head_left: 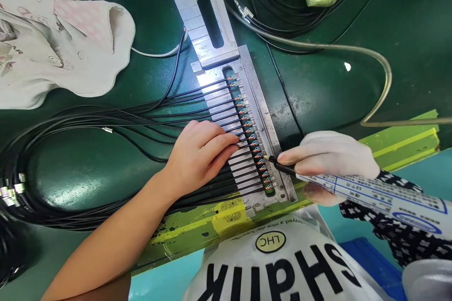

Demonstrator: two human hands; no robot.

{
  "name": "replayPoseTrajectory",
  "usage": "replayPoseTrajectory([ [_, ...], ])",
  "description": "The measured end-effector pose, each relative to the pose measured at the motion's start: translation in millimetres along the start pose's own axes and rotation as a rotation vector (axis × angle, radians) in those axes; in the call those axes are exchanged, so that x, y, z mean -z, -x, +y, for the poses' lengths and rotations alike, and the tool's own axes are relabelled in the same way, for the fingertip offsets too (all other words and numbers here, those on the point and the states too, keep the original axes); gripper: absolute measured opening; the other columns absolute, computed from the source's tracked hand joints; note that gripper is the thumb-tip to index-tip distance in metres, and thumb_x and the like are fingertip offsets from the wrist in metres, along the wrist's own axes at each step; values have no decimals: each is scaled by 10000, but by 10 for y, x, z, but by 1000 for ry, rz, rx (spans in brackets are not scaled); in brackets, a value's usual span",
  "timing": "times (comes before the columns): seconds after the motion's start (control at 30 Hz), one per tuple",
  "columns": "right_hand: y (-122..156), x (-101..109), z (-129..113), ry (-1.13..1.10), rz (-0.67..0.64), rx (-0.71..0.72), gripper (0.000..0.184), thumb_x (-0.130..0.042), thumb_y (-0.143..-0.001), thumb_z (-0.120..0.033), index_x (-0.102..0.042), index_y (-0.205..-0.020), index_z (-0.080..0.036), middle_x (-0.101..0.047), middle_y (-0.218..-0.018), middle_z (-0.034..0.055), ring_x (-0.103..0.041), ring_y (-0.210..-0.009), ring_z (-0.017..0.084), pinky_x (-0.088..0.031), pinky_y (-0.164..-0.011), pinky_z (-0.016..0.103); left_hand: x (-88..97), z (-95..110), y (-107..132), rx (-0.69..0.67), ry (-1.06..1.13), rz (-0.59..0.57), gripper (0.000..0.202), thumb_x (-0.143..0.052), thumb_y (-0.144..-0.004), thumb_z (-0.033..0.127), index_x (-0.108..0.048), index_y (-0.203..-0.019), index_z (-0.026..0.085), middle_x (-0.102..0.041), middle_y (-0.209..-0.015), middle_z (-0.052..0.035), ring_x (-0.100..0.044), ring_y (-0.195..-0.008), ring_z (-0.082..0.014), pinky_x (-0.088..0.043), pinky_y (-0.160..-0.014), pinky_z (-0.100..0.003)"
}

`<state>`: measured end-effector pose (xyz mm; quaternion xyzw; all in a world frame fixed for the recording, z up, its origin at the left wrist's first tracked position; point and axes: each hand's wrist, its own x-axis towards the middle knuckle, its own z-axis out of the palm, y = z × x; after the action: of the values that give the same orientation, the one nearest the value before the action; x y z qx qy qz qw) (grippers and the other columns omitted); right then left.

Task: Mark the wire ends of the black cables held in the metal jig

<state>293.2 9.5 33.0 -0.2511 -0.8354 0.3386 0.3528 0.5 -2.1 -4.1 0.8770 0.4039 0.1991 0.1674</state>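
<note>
My bare left hand (197,160) rests over the metal fixture (221,108), thumb and fingertips pinched on a black cable (243,140) in the row. In a white glove, my right hand (332,157) grips a glue tube (381,197) with blue print and a black nozzle (284,168). Its pale tip is at or just above one of the small wired connectors (259,155) along the fixture's slot; I cannot tell whether they touch. Several black cables cross the fixture side by side, each ending in a connector with stripped coloured wires.
The fixture's slotted lid (212,19) is swung up at the back. Coiled black cables (21,150) lie left, and more (282,19) behind. A clear hose (388,70) curves at right. White printed cloth (88,47) lies back left. Yellow-green tape (197,221) runs along the table's front edge.
</note>
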Motion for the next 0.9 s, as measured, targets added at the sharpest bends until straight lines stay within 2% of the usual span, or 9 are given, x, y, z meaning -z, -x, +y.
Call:
replayPoseTrajectory([
  [0.5, -8, 29, -5, 12, -45, -17, 209, -581, -977, -370, -647, -895, -189, -774, -1007, 99, -714, -742, 143, -532, -627, 280, 15, 17, -34, -23, 9, 21, 204, -666, -904, 217, -600, -1097, 199, -655, -891, -26, -607, -811, -166, -417, -723, -323],
  [0.9, 7, 14, -10, -1, -27, -8, 196, -608, -964, -381, -651, -896, -202, -783, -986, 86, -709, -705, 151, -562, -619, 298, 5, 15, -14, -15, 13, 23, 206, -665, -906, 216, -608, -1103, 201, -663, -903, -29, -614, -823, -170, -424, -729, -328],
])
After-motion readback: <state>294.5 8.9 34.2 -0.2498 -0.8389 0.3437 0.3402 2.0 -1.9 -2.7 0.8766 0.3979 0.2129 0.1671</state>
